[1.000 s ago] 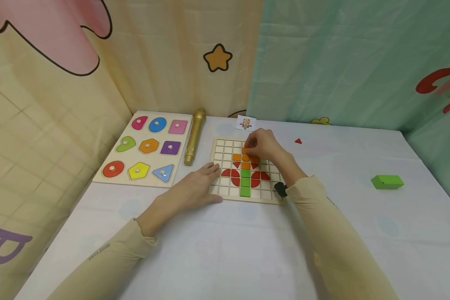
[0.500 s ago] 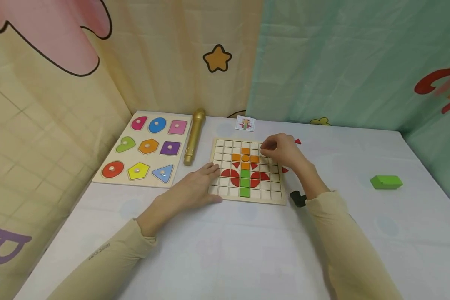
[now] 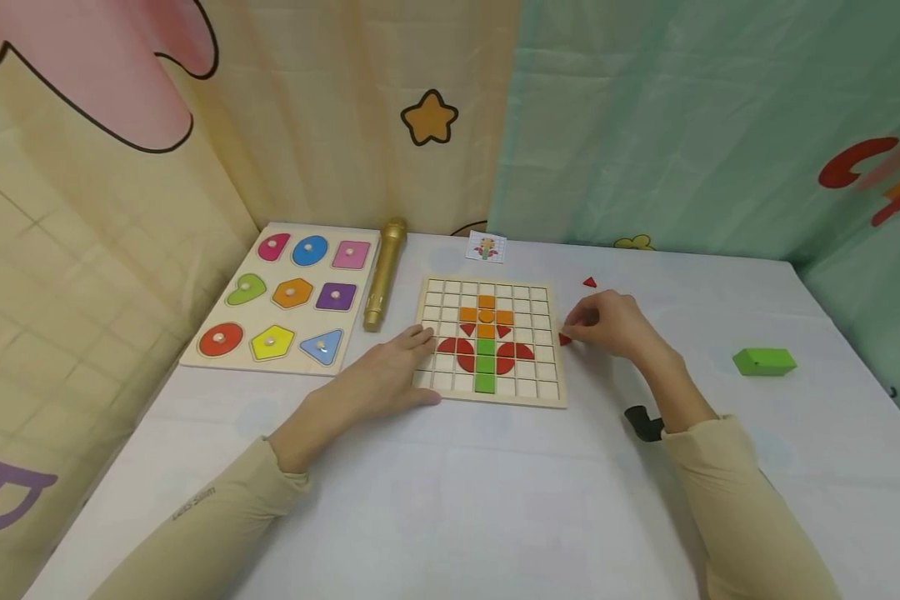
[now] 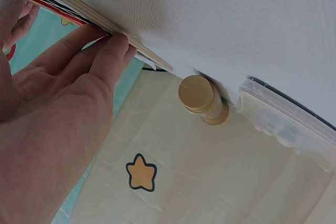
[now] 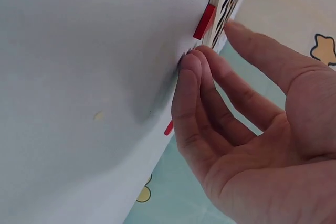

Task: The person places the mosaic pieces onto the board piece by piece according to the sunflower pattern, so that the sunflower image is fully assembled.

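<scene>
A wooden grid board lies on the table. Green squares, orange squares, an orange circle and red curved and triangular pieces form a flower on it. My left hand rests at the board's left edge, fingers extended along it and the thumb by the near corner. Just off the right edge lies a small red triangle, partly covered in the head view by my right hand. In the right wrist view its thumb and fingers stand apart beside that triangle, nothing between them. Another red triangle lies farther back.
A knobbed shape puzzle stands at the left, with a gold microphone beside it. A small pattern card lies behind the board. The green block is far right. Curtains border the table's back.
My right hand has left the orange squares near the board's top and moved right, down beside the red triangle at the edge. The left hand stays at the board.
</scene>
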`<state>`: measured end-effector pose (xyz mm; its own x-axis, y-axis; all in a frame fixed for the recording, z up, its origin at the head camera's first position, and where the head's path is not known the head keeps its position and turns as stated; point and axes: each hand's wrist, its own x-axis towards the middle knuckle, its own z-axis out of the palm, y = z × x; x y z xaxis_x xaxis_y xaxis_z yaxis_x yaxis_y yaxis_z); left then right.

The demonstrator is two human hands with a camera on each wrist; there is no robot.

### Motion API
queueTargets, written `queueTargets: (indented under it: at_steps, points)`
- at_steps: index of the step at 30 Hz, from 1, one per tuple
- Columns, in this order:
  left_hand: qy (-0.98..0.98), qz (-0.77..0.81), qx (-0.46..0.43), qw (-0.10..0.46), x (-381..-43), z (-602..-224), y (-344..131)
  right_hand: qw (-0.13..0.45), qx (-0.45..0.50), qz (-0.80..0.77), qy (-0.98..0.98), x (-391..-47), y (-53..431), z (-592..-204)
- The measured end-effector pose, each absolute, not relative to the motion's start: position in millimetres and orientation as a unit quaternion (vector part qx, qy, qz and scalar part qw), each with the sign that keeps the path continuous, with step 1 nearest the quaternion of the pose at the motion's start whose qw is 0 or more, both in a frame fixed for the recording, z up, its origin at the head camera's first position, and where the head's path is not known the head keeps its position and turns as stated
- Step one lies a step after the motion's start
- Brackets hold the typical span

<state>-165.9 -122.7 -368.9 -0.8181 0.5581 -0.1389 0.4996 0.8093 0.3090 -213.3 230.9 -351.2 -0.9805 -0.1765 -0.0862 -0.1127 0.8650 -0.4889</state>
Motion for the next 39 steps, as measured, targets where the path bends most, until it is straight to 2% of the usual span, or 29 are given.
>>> queueTargets:
  at_steps: [12,31,35,39]
  points:
    - [0.944,0.140,0.276,0.115,-166,-372,-123,0.122,-0.064,-0.272,0.952,-206,227,-356]
    - [0.943,0.137,0.279,0.116,-166,-370,-124,0.144,-0.073,-0.297,0.941,-204,232,-358]
    - [0.944,0.138,0.277,0.117,-166,-370,-124,0.134,-0.081,-0.300,0.941,-204,233,-351]
    - [0.944,0.137,0.275,0.118,-166,-370,-124,0.094,-0.080,-0.306,0.944,-212,230,-348]
